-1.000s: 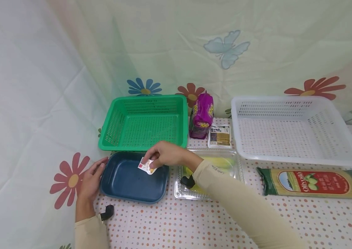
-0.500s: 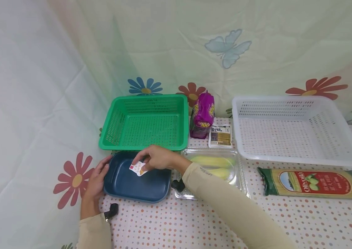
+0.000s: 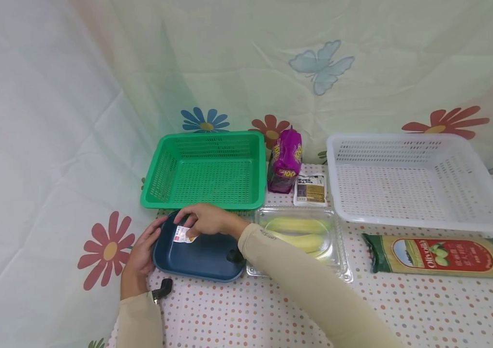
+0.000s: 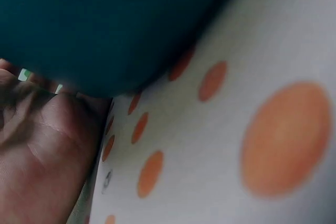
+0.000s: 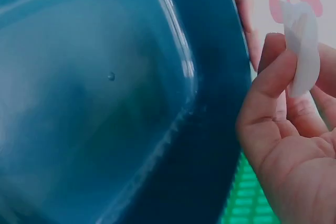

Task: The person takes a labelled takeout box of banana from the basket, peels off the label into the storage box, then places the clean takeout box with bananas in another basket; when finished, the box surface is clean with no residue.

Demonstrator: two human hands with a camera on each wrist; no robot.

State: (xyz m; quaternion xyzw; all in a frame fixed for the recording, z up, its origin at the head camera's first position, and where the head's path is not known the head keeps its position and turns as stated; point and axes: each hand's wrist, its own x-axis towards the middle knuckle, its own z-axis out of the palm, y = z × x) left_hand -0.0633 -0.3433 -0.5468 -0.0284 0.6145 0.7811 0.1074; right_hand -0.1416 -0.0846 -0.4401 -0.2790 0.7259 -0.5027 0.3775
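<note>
A dark blue basin with rounded corners stands on the dotted tablecloth. My left hand lies against its left side, with the fingers along the rim; in the left wrist view the palm shows beside the basin wall, and the fingertips are partly hidden. Above the basin's left part, my right hand pinches a small white sachet with red and yellow print. In the right wrist view the sachet sits between thumb and fingers, seen nearly edge-on.
A green basket stands behind the basin. To the right are a clear box of yellow-green produce, a purple packet, a white-and-brown pouch, a white basket and a pack of spaghetti. A curtain hangs at the left.
My right hand has moved left over the basin with the sachet. The left hand and the basin have shifted slightly to the right in the view, and more of the clear box shows.
</note>
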